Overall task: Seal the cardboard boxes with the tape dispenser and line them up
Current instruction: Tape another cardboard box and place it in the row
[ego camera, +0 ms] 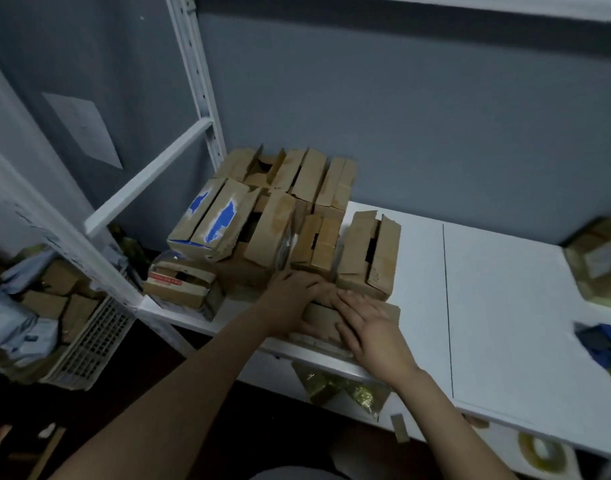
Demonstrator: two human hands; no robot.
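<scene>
Several small cardboard boxes [368,252] stand in rows at the back left of the white shelf [504,306], some with flaps ajar, two with blue torn labels [221,220]. One flat cardboard box [319,315] lies at the shelf's front edge under both hands. My left hand [297,299] lies over its left end, thumb at the near side. My right hand [373,327] presses flat on its top with straight fingers. A roll of tape [541,452] lies below the shelf at lower right. No tape dispenser is clearly visible.
A white shelf post [200,81] and crossbar rise at left. A box with a red label [179,284] sits at the shelf's left corner. A white crate [92,344] and more parcels lie at far left. A wrapped box [598,261] stands at far right.
</scene>
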